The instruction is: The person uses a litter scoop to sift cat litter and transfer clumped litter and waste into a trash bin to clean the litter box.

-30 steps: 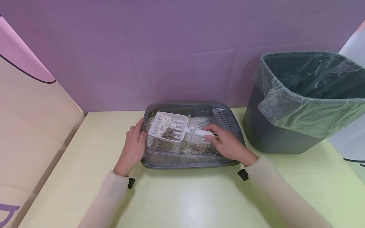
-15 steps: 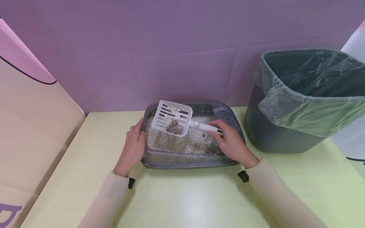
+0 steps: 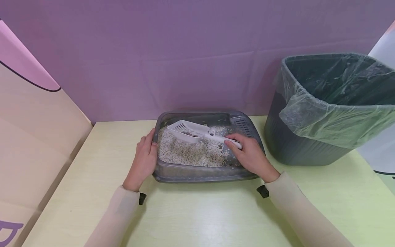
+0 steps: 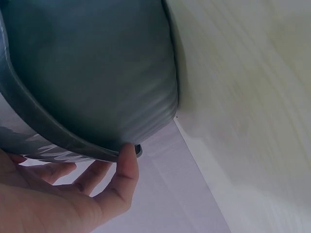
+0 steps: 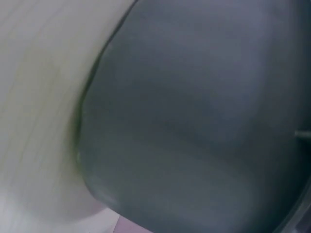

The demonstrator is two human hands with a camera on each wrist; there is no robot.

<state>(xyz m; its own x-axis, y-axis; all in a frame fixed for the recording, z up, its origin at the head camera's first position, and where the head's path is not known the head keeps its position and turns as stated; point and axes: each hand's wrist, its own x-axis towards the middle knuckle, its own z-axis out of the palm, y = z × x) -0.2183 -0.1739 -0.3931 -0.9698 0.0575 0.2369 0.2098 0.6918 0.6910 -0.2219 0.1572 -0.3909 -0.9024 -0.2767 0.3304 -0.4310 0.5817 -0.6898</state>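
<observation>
My right hand (image 3: 249,154) holds the handle of a white slotted litter scoop (image 3: 185,137) over a grey litter box (image 3: 197,174). The scoop's basket is tilted, and a few brown clumps (image 3: 189,133) lie in its handle end. Pale granular litter (image 3: 185,152) covers much of the box's floor below. At the box's left end, my left hand (image 3: 142,161) grips the rim; the left wrist view shows the thumb (image 4: 127,167) against the rim's edge and the other fingers behind it. Only the box's grey wall (image 5: 184,121) fills the right wrist view, with the hand out of sight.
A dark grey bin (image 3: 296,140) lined with a clear plastic bag (image 3: 333,123) stands close to the right of the box. Behind the pale table (image 3: 197,212) rises a purple backdrop (image 3: 197,61). A perforated ledge (image 3: 241,125) fills the box's right end.
The scoop rose from the litter, shifted slightly right and tipped; most of the loose litter in its basket has gone, while clumps stay in it. My left hand has kept its place.
</observation>
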